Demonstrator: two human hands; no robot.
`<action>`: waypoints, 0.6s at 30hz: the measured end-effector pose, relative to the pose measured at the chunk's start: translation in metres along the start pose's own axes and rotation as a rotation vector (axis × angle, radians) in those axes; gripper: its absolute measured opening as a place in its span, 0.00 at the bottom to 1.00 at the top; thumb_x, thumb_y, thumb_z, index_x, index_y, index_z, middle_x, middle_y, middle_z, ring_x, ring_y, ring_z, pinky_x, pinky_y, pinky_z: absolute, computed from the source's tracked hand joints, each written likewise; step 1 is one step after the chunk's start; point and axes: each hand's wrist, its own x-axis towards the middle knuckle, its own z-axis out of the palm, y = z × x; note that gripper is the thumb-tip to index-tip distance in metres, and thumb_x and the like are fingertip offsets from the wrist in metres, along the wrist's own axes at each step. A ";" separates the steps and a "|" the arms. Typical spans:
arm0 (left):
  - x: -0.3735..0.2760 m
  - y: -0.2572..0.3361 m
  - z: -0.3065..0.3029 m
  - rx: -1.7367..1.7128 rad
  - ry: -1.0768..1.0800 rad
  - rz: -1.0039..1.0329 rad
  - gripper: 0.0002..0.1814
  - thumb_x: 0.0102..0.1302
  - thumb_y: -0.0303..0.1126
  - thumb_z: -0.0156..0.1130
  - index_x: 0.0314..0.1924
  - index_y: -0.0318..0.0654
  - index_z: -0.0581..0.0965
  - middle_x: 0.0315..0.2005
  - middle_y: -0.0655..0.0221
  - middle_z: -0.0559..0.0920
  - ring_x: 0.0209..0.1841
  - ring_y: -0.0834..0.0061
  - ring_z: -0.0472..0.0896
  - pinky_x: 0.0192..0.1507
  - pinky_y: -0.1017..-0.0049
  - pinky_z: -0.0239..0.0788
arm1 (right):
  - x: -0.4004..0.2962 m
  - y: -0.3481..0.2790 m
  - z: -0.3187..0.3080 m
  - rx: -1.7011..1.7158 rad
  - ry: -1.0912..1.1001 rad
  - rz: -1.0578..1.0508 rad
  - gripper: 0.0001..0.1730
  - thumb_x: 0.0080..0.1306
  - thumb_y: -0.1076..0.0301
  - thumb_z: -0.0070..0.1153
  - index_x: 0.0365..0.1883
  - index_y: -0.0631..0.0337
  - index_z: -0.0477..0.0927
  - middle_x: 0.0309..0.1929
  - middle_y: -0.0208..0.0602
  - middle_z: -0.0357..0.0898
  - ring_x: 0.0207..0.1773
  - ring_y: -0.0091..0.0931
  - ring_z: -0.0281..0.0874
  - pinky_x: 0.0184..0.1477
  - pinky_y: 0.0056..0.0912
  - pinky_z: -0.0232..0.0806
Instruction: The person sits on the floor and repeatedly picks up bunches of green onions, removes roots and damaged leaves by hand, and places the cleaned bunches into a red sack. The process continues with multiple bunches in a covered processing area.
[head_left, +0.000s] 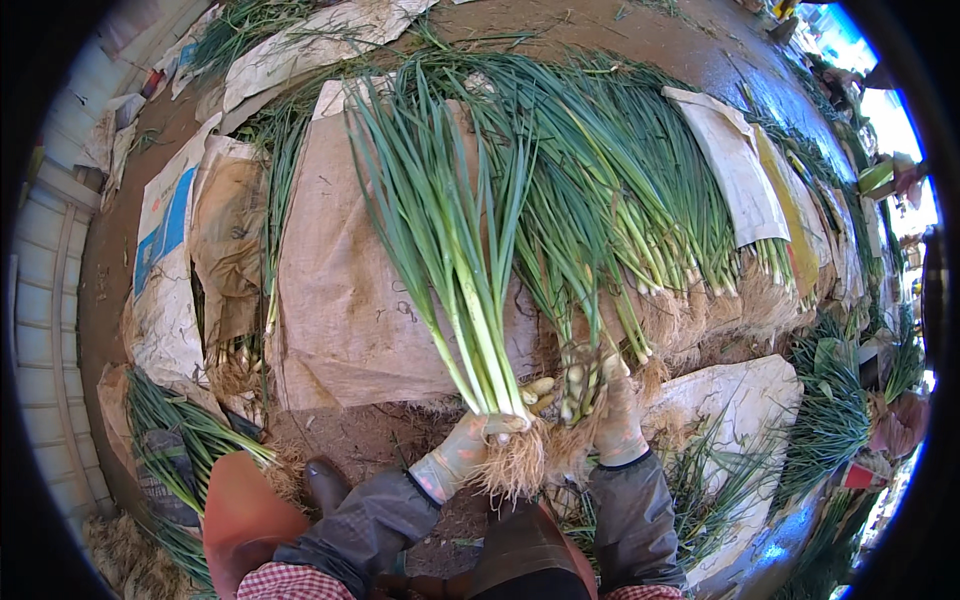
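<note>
My left hand (457, 454), in a stained work glove, grips a bunch of spring onions (474, 330) low on the white stems. Their pale roots (517, 457) hang below the fist, while the green leaves fan out away from me. To the right, my gloved right hand (621, 420) is closed at the side of a smaller clump of spring onions (576, 386) with withered leaves and tangled roots; its fingers are partly hidden. Between the two hands, yellowish glove fingertips (538, 394) show behind the stems.
A pinkish woven sack (345, 300) lies under the leaves. Many spring onions (645, 202) are laid in a row to the right, partly beneath a white sack (731, 169). More bundles (176, 435) lie at the left beside an orange-brown covered knee (247, 502). Loose leaves litter another sack (735, 420).
</note>
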 end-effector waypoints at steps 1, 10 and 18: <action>-0.003 0.001 0.000 0.045 0.061 -0.050 0.21 0.54 0.23 0.62 0.50 0.31 0.74 0.56 0.55 0.74 0.52 0.66 0.77 0.58 0.66 0.69 | -0.001 0.005 0.008 -0.052 -0.062 0.002 0.27 0.62 0.48 0.59 0.49 0.60 0.73 0.29 0.33 0.81 0.24 0.24 0.78 0.23 0.24 0.71; 0.000 -0.017 -0.014 0.173 0.166 -0.144 0.17 0.55 0.22 0.63 0.47 0.30 0.78 0.39 0.65 0.83 0.42 0.77 0.80 0.49 0.77 0.71 | -0.001 0.021 0.027 0.158 0.227 -0.050 0.19 0.62 0.50 0.60 0.40 0.55 0.76 0.31 0.32 0.80 0.29 0.25 0.75 0.31 0.27 0.71; 0.002 -0.018 -0.008 0.200 0.104 -0.182 0.18 0.54 0.25 0.67 0.46 0.33 0.79 0.37 0.64 0.84 0.42 0.76 0.81 0.48 0.75 0.71 | -0.005 0.034 0.021 0.118 0.164 -0.091 0.16 0.66 0.54 0.56 0.44 0.55 0.75 0.30 0.26 0.79 0.18 0.16 0.67 0.18 0.16 0.59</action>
